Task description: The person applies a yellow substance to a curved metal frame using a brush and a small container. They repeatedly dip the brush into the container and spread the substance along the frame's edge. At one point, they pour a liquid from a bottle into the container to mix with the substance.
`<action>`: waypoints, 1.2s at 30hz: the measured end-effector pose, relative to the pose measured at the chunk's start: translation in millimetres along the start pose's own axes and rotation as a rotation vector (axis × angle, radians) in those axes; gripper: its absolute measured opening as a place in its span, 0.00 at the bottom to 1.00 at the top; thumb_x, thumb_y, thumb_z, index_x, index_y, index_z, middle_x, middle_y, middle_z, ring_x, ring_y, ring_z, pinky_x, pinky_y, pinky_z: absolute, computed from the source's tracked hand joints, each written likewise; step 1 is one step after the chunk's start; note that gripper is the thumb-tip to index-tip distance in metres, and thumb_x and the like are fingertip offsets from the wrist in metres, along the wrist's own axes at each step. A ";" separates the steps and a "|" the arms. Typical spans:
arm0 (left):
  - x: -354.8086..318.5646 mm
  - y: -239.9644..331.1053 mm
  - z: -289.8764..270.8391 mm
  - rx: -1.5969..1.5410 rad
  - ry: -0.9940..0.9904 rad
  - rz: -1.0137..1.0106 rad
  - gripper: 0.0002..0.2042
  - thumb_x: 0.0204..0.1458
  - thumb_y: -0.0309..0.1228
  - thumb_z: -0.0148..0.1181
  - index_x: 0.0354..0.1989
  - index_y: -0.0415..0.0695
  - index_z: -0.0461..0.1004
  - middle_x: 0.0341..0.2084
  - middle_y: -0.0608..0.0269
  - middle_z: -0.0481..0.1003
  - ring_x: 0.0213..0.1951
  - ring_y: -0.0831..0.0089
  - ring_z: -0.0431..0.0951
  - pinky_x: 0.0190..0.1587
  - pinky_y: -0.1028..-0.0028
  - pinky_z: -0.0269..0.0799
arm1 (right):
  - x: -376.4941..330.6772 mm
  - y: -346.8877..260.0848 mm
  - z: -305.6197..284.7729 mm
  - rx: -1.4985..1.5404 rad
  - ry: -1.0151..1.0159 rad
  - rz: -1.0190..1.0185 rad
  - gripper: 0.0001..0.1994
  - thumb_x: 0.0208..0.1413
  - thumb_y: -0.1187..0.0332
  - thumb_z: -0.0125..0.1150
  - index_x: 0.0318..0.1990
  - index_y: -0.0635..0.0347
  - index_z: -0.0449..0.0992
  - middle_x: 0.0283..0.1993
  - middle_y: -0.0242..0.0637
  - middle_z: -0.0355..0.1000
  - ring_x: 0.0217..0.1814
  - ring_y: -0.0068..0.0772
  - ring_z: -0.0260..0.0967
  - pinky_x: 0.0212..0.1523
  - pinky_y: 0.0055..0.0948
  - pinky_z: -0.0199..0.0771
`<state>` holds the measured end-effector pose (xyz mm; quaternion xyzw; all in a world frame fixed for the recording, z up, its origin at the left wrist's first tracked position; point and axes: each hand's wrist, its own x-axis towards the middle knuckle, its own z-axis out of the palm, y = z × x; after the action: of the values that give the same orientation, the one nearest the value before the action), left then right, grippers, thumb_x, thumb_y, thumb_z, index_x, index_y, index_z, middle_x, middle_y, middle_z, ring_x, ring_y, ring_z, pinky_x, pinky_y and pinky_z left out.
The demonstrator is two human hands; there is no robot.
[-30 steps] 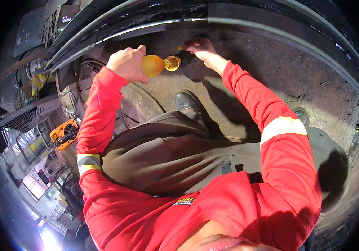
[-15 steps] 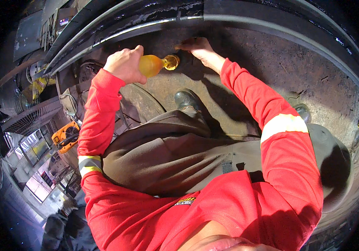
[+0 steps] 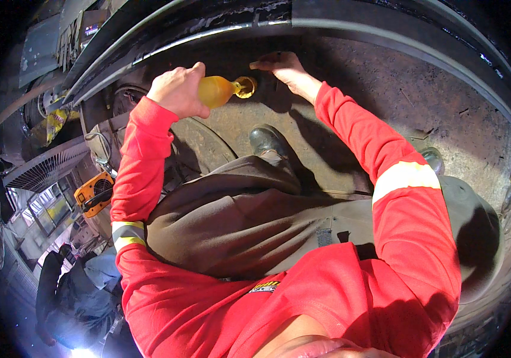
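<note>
In the head view, the left hand (image 3: 178, 92) is clamped round a yellow bottle (image 3: 215, 92), held above a stained brown floor (image 3: 398, 113); beyond this grip runs a long dark metal beam (image 3: 351, 22), and to its lower left stands an orange machine (image 3: 94, 194) amid workshop clutter. Farther that way, near the lower rim, bends another person (image 3: 82, 292) in dark clothing beside a bright glare (image 3: 82, 353). The bottle lies tilted nearly level, its neck pointing right of the grip to a round yellow cup-like piece (image 3: 249, 92); whether the two are joined I cannot tell. Both arms reach forward in red sleeves. The right hand (image 3: 285, 67), just beyond and right of that piece, points its fingers leftward; whether they pinch anything I cannot tell. Below the grip, the red top bears a small dark badge (image 3: 264, 287) with yellow lettering, and left of it lies a yellow printed packet (image 3: 57, 122).
</note>
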<state>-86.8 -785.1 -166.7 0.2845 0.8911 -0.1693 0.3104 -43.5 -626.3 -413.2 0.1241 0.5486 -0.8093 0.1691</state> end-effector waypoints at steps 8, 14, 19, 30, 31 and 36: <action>-0.3 1.2 -2.3 0.008 -0.005 -0.014 0.30 0.27 0.41 0.70 0.41 0.39 0.69 0.28 0.47 0.78 0.34 0.50 0.80 0.39 0.60 0.77 | 1.5 3.2 0.4 0.068 0.023 0.020 0.14 0.40 0.67 0.76 0.34 0.63 0.82 0.38 0.40 0.79 0.43 0.31 0.72 0.48 0.29 0.68; 0.3 1.2 -4.3 -0.022 -0.031 -0.027 0.30 0.27 0.38 0.68 0.44 0.40 0.69 0.30 0.46 0.77 0.36 0.48 0.79 0.40 0.59 0.74 | 4.7 10.6 -1.7 0.208 -0.027 -0.062 0.11 0.42 0.71 0.74 0.34 0.66 0.82 0.38 0.38 0.80 0.43 0.29 0.74 0.48 0.26 0.70; -3.1 2.0 -6.3 -0.010 -0.048 -0.054 0.31 0.27 0.39 0.68 0.44 0.40 0.69 0.30 0.46 0.77 0.36 0.48 0.79 0.40 0.58 0.74 | 1.1 3.5 2.7 0.077 0.018 -0.017 0.09 0.45 0.73 0.70 0.35 0.67 0.81 0.38 0.39 0.80 0.43 0.28 0.75 0.48 0.25 0.71; 1.1 7.0 -9.2 -0.002 -0.053 -0.031 0.31 0.28 0.39 0.69 0.45 0.41 0.68 0.31 0.46 0.77 0.37 0.49 0.79 0.40 0.58 0.74 | -0.6 0.5 -2.7 0.061 0.059 0.014 0.10 0.45 0.74 0.70 0.35 0.66 0.81 0.37 0.38 0.79 0.42 0.28 0.74 0.46 0.26 0.71; 0.2 8.6 -9.0 -0.010 -0.056 -0.039 0.31 0.28 0.40 0.69 0.45 0.40 0.68 0.31 0.46 0.78 0.37 0.49 0.79 0.40 0.58 0.74 | -3.4 -2.1 -2.7 0.049 0.063 0.022 0.10 0.45 0.73 0.70 0.36 0.66 0.81 0.38 0.38 0.79 0.42 0.27 0.74 0.46 0.26 0.71; -6.2 4.1 -10.5 -0.038 -0.098 -0.054 0.34 0.26 0.42 0.73 0.45 0.40 0.69 0.32 0.47 0.78 0.38 0.50 0.80 0.40 0.57 0.75 | 8.1 18.7 0.8 0.101 0.010 0.029 0.15 0.44 0.70 0.72 0.40 0.65 0.79 0.42 0.38 0.78 0.44 0.27 0.72 0.48 0.27 0.70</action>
<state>-85.1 -779.4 -155.3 0.2459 0.8851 -0.1742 0.3545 -43.3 -634.5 -431.9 0.1446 0.5059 -0.8329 0.1716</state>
